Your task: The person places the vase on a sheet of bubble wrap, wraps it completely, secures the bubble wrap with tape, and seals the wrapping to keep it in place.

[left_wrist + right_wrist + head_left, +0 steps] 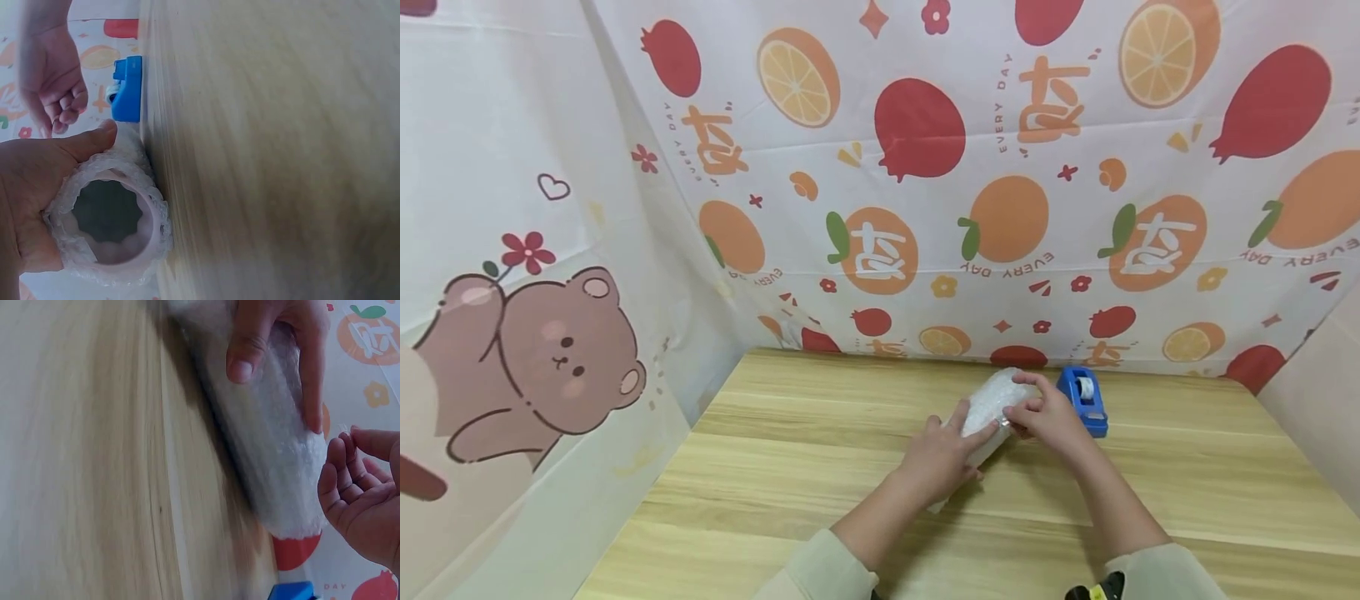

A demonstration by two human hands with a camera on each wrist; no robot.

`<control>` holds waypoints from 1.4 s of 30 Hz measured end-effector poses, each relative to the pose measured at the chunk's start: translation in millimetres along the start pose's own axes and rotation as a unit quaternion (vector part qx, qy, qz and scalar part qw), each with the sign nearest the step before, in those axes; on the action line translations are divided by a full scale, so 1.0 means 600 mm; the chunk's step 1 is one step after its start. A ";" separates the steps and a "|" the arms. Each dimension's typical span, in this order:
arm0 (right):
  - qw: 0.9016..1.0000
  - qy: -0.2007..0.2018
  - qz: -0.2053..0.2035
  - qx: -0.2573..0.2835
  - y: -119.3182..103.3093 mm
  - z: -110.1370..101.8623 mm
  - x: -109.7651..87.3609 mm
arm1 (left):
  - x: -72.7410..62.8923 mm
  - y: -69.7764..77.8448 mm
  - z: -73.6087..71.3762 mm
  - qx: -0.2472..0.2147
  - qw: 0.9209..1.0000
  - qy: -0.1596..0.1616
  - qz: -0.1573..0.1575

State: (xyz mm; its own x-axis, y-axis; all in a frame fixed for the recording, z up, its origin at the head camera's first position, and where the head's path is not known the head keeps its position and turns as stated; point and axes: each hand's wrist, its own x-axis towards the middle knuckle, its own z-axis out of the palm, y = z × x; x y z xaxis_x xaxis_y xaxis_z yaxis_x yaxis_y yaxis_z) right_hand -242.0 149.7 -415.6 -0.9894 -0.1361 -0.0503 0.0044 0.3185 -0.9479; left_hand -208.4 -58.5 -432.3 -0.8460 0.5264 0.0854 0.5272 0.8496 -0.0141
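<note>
A long pale pink vase wrapped in bubble wrap (992,402) lies on its side on the wooden table. In the left wrist view, its round open mouth (149,234) faces the camera, fluted inside. My left hand (936,457) holds the wrapped vase, thumb and fingers spread around it. At the far end, my right hand (1047,417) is close over the wrap. In the right wrist view, the right thumb and fingertips pinch a small clear strip of tape (343,429), only a bit of which shows.
A blue tape dispenser (1084,400) with a roll in it stands just right of the vase, near the table's back edge. Behind the table (760,450) hangs a fruit-print cloth (820,192); another cloth with a bear print (565,358) hangs on the left.
</note>
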 end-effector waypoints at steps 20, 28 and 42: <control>0.999 -0.011 0.045 -0.022 -0.006 0.022 0.017 | 0.004 0.010 0.004 0.065 0.997 0.010 0.041; 0.999 -0.029 0.037 0.015 -0.008 0.012 0.015 | 0.004 0.009 0.005 0.083 0.995 0.018 0.044; 0.994 0.007 0.068 -0.079 0.020 0.019 0.028 | 0.006 0.000 0.002 0.042 0.998 0.014 0.051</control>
State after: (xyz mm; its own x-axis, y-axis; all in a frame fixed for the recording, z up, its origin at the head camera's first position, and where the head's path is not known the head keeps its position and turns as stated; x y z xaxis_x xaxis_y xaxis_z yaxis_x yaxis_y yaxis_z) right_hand -256.8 140.8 -431.3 -0.9831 -0.0690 -0.1695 0.1167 0.4771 -0.8711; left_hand -211.4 -56.4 -433.2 -0.7857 0.6093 0.1063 0.6002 0.7926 -0.1068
